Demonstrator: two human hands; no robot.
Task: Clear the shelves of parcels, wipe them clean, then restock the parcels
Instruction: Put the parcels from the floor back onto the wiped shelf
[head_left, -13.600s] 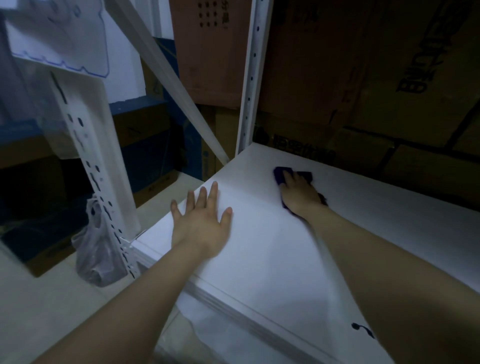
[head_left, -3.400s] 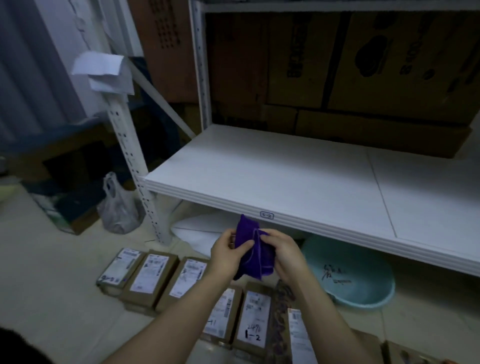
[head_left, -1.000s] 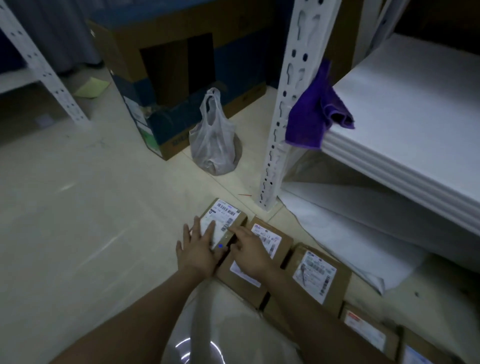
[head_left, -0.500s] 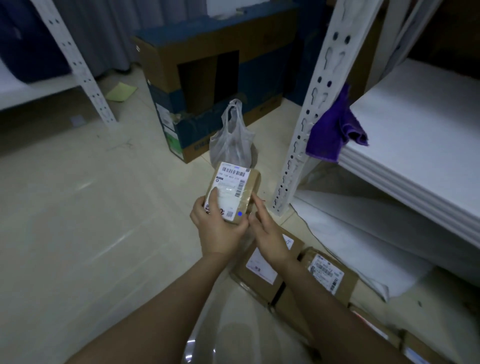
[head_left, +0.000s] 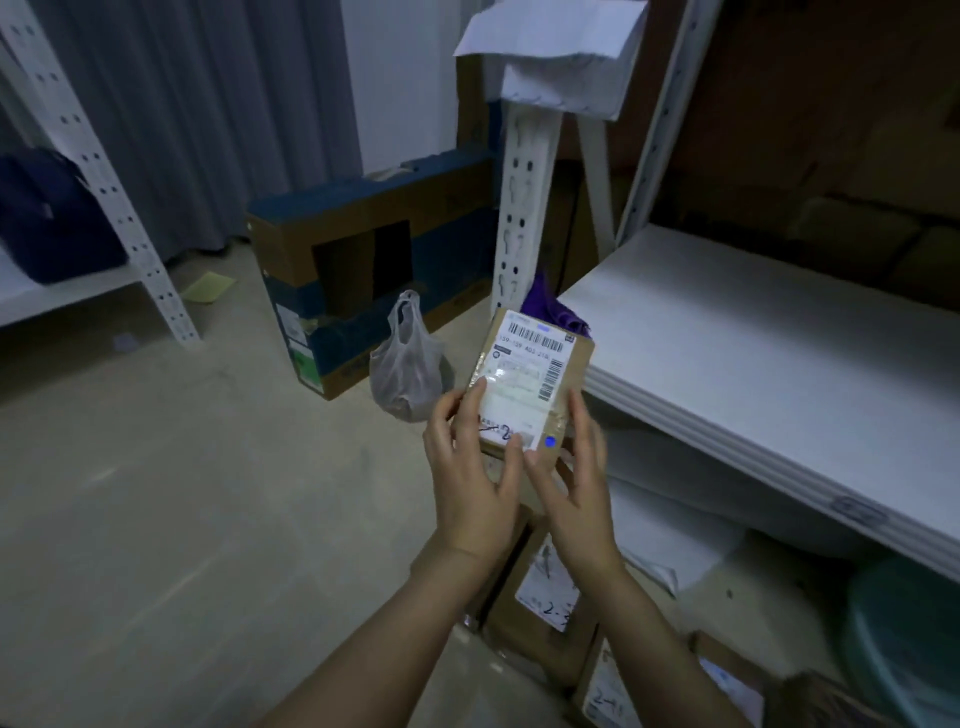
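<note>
Both the left hand (head_left: 470, 480) and the right hand (head_left: 576, 491) grip a labelled cardboard parcel (head_left: 530, 379) by its lower end, raised above the floor just beside the white shelf (head_left: 753, 364)

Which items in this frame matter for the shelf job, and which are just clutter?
Job: held parcel, in left hand and right hand; floor parcels; white shelf; purple cloth at its corner.
Clutter: plastic bag; blue carton; teal basin; yellow paper.
</note>
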